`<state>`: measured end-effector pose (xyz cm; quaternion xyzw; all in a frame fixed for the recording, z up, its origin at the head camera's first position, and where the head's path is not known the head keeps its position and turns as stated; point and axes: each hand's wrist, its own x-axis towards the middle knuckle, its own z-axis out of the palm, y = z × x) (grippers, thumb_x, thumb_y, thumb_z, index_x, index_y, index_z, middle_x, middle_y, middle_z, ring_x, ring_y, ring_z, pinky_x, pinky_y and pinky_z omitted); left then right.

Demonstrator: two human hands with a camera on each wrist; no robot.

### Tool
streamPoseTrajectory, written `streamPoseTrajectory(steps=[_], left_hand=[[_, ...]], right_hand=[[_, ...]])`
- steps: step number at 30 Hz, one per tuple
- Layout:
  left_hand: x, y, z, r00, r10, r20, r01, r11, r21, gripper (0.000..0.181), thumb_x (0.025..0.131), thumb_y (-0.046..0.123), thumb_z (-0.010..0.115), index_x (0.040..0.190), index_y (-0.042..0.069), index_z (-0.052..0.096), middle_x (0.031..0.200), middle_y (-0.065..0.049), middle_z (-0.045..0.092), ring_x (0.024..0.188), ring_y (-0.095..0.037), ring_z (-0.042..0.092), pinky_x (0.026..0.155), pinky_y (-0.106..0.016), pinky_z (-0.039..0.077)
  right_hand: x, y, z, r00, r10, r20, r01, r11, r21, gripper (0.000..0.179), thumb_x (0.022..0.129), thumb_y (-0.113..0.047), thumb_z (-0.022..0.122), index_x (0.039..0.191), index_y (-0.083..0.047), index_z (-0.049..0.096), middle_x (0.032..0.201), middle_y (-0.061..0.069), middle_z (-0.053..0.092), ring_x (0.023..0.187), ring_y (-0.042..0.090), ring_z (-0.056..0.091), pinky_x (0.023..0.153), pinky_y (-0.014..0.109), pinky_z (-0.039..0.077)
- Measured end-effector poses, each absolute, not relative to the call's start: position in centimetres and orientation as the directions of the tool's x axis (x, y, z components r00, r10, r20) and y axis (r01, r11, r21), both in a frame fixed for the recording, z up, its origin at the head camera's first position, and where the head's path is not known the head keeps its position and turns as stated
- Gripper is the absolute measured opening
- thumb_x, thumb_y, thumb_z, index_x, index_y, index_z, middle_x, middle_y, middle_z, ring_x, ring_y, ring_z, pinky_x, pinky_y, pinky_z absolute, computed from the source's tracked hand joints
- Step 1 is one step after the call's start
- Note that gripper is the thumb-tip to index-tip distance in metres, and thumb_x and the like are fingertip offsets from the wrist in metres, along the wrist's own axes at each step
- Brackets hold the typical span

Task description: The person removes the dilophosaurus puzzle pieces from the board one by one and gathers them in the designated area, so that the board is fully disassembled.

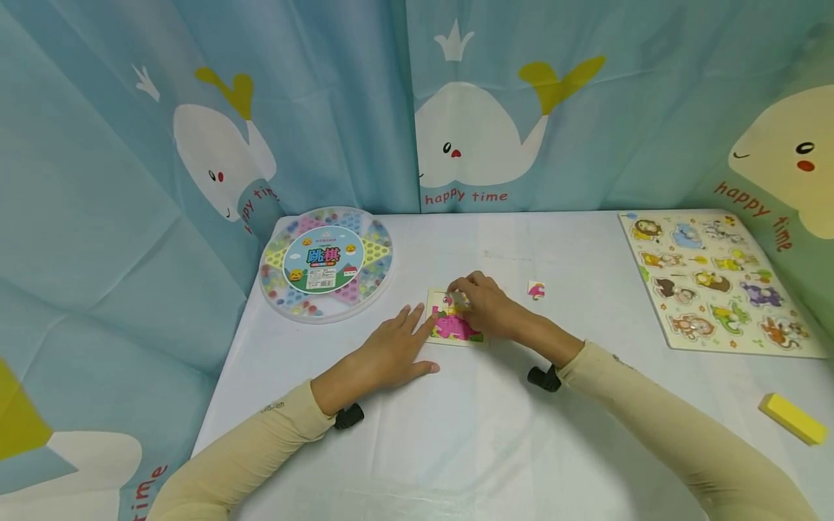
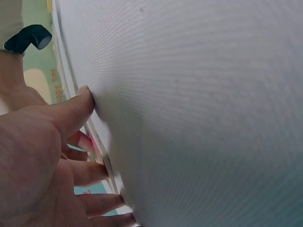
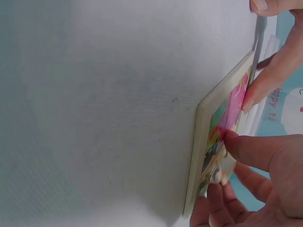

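From where I stand, the dinosaur jigsaw board (image 3: 200, 137) lies flat mid-table (image 1: 417, 449), between the two hands. Its long axis runs left to right; the pink dinosaur's head is towards the left, feet towards the person.

The right hand (image 1: 491, 310) covers the board's upper right part, so I can't see how much is filled there. Its thumb and fingers pinch a pale piece (image 3: 227, 169), tilted over the board, its print hard to make out. The left hand (image 1: 389, 351) has its fingers extended and thumb held apart, the index fingertip on the board's left edge; from the left wrist, only a thin side of the board shows. A loose pink-printed piece (image 1: 536, 290) lies just right of the board. Both sleeves are cut off below.
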<state>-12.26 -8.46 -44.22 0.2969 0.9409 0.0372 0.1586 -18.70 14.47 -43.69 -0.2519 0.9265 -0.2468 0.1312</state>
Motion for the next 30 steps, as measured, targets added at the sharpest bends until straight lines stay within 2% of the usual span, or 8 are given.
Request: streamPoseTrajectory(steps=[4,11,20,30], left_hand=[[-12.3,-8.4,-44.3,-0.771,0.572,-0.279,0.545,0.82,0.175,0.086,0.104,0.061,0.056,0.168,0.011,0.027,0.174,-0.021,0.021,0.159,-0.043,0.025,0.123,-0.052,0.036],[-12.3,-8.4,-44.2,-0.768,0.574,-0.285,0.537,0.819,0.202,0.087,0.104,0.06,0.057,0.169,0.011,0.026,0.174,-0.021,0.02,0.16,-0.043,0.023,0.123,-0.053,0.035],[-12.3,-8.4,-44.3,-0.772,0.564,-0.294,0.527,0.826,0.202,0.087,0.104,0.061,0.056,0.169,0.013,0.024,0.175,-0.02,0.019,0.16,-0.043,0.022,0.124,-0.052,0.035],[-12.4,-8.4,-44.5,-0.775,0.559,-0.293,0.523,0.829,0.2,0.088,0.103,0.061,0.057,0.169,0.013,0.025,0.175,-0.02,0.019,0.16,-0.043,0.023,0.123,-0.053,0.036]], right_hand=[[-18.7,14.8,-43.9,-0.842,-0.533,-0.088,-0.408,0.734,-0.543,0.04,0.098,-0.003,0.072,0.136,-0.008,0.06,0.132,0.024,0.058,0.122,0.04,0.057,0.104,0.056,0.052],[-18.7,15.2,-44.0,-0.835,-0.55,0.019,-0.461,0.681,-0.569,0.028,0.101,0.006,0.062,0.127,-0.004,0.066,0.109,0.018,0.065,0.102,0.032,0.065,0.094,0.05,0.058],[-19.4,16.5,-42.5,-0.887,-0.462,-0.018,-0.33,0.659,-0.676,0.016,0.105,0.0,0.06,0.12,0.001,0.067,0.111,0.016,0.071,0.107,0.033,0.069,0.096,0.049,0.057],[-20.1,19.0,-41.8,-0.901,-0.431,-0.043,-0.29,0.674,-0.68,0.015,0.106,-0.004,0.06,0.118,0.0,0.069,0.11,0.016,0.07,0.106,0.032,0.068,0.087,0.043,0.055]])
